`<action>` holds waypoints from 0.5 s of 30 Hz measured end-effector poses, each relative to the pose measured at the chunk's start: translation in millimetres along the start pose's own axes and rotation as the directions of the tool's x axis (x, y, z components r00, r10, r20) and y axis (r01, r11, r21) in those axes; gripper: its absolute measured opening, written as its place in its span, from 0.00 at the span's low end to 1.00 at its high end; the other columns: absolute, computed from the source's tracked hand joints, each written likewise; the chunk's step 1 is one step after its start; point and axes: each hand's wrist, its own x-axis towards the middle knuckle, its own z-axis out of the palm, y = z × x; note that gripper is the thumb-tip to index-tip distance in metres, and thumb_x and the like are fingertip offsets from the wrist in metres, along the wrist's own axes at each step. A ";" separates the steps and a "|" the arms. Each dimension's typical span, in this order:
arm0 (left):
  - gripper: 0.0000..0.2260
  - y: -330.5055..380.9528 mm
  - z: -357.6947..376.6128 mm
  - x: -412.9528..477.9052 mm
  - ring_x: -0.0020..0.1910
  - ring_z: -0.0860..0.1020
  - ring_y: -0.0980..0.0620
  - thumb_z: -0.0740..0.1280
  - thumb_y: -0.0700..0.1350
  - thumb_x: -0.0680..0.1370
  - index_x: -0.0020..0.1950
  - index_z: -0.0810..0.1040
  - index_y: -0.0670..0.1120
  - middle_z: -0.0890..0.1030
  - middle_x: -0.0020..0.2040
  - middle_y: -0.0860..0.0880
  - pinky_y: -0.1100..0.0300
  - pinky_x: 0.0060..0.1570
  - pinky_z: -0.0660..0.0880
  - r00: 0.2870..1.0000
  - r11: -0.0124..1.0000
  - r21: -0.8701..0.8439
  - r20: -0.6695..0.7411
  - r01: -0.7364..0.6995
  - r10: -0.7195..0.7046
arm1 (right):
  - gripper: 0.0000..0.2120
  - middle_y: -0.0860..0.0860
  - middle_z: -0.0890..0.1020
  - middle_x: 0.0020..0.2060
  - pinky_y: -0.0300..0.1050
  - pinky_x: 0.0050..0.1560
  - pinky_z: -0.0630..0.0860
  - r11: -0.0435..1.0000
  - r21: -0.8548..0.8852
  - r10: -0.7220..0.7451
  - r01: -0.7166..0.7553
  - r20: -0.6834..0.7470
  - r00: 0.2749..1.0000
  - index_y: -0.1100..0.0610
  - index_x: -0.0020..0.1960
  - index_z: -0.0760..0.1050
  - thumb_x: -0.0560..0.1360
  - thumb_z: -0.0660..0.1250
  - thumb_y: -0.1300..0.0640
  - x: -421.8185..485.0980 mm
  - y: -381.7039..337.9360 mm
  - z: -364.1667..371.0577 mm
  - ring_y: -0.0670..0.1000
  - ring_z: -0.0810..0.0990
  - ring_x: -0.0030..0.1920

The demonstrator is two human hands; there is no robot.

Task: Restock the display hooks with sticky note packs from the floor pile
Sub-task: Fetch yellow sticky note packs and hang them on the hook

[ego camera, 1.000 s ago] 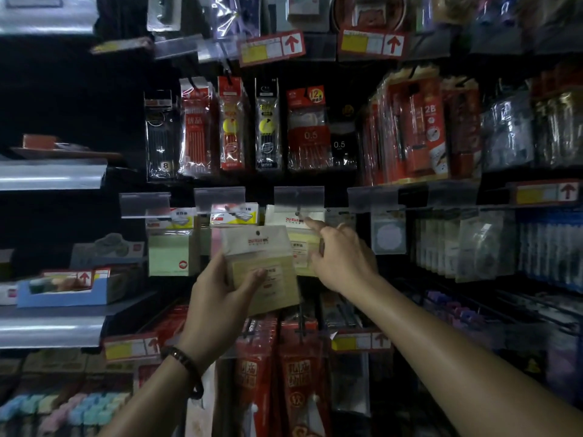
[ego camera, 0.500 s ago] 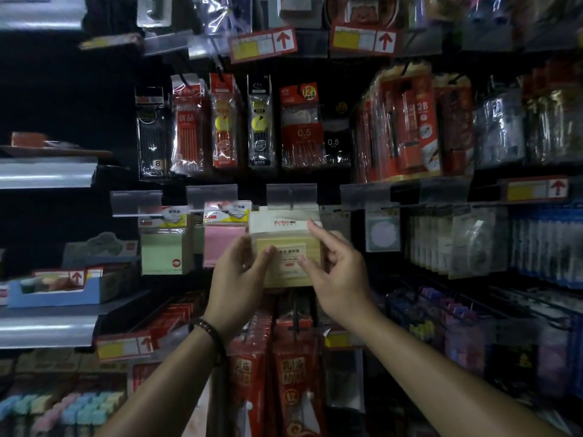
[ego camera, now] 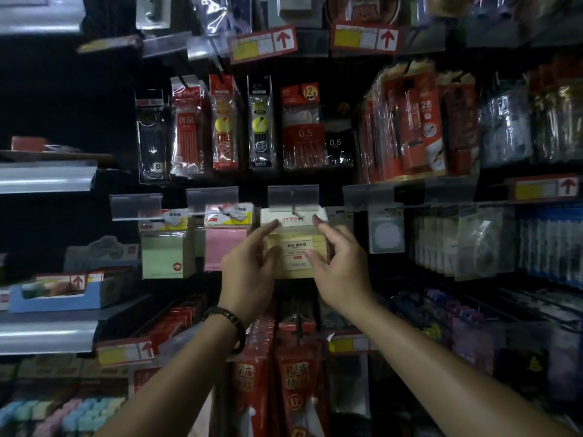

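A yellow sticky note pack (ego camera: 298,247) with a white header card hangs on the middle display hook (ego camera: 293,209), under a clear label holder. My left hand (ego camera: 249,272) is at the pack's left side, its straight fingers touching the header. My right hand (ego camera: 340,272) is at the right side, index finger up by the header corner, thumb on the pack's front. Neither hand grips the pack. A pink pack (ego camera: 225,244) and a green pack (ego camera: 162,253) hang on the hooks to the left. The floor pile is out of view.
Pen and refill packs (ego camera: 303,127) hang in the row above, and red packs (ego camera: 296,380) hang below. A blue cardboard tray (ego camera: 60,298) sits on the metal shelf at left. Clear bagged goods (ego camera: 467,241) fill the hooks at right.
My left hand carried the yellow pack up from lower left to the middle hook. Both hands then set it on the hook, and their fingers have now loosened off it.
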 end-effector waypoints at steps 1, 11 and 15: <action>0.21 -1.4 -0.1 2.7 0.41 0.79 0.58 0.71 0.42 0.83 0.76 0.77 0.56 0.80 0.43 0.57 0.74 0.40 0.75 1.000 0.998 0.058 0.023 -0.003 0.001 | 0.30 0.45 0.77 0.60 0.45 0.65 0.81 0.999 -0.046 0.012 -0.011 0.018 1.000 0.51 0.80 0.71 0.80 0.74 0.61 1.1 0.5 0.0 0.43 0.79 0.61; 0.37 12.1 -0.8 14.7 0.36 0.74 0.59 0.70 0.48 0.82 0.85 0.52 0.64 0.77 0.46 0.53 0.67 0.29 0.66 0.906 0.878 0.478 0.358 0.030 -0.227 | 0.35 0.51 0.81 0.60 0.47 0.43 0.78 0.779 -0.623 0.284 -0.070 0.251 0.925 0.34 0.85 0.54 0.83 0.67 0.43 25.3 -26.0 -16.0 0.53 0.81 0.50; 0.35 11.6 -4.4 8.5 0.38 0.76 0.56 0.69 0.48 0.82 0.84 0.56 0.62 0.79 0.51 0.51 0.66 0.30 0.69 0.913 0.856 0.517 0.348 0.002 -0.213 | 0.36 0.52 0.72 0.64 0.52 0.53 0.80 0.766 -0.638 0.315 -0.074 0.274 0.909 0.36 0.84 0.56 0.81 0.68 0.43 16.1 -29.3 -23.8 0.57 0.79 0.61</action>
